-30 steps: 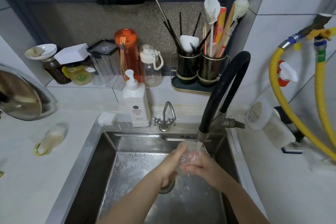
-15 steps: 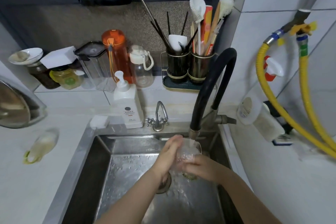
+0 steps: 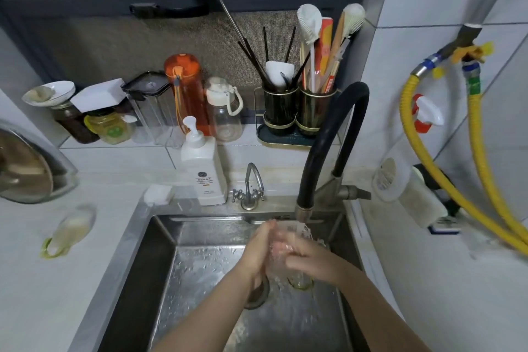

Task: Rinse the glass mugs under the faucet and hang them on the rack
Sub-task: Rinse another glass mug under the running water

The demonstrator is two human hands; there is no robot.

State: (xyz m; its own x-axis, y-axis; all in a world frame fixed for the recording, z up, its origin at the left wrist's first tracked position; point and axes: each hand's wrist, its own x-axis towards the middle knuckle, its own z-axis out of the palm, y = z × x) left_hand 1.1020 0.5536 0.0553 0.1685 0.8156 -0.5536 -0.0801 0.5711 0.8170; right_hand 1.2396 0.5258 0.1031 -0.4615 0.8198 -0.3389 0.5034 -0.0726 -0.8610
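Both hands clasp the glass mug (image 3: 288, 248) over the sink (image 3: 160, 237), left hand (image 3: 258, 248) cupping its side, right hand (image 3: 307, 258) gripping; better tilt its mouth into the faucet (image 3: 304, 213) stream and turn it slowly

Black faucet hose (image 3: 328, 134), yellow ribbed gas hoses (image 3: 483, 157), orange bottle (image 3: 185, 88), white soap dispenser (image 3: 203, 171), steel-grey sink (image 3: 160, 251), clear mug (image 3: 288, 240) with greenish base

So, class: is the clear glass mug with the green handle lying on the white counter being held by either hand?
No: that glass mug lies untouched left of the steel sink.
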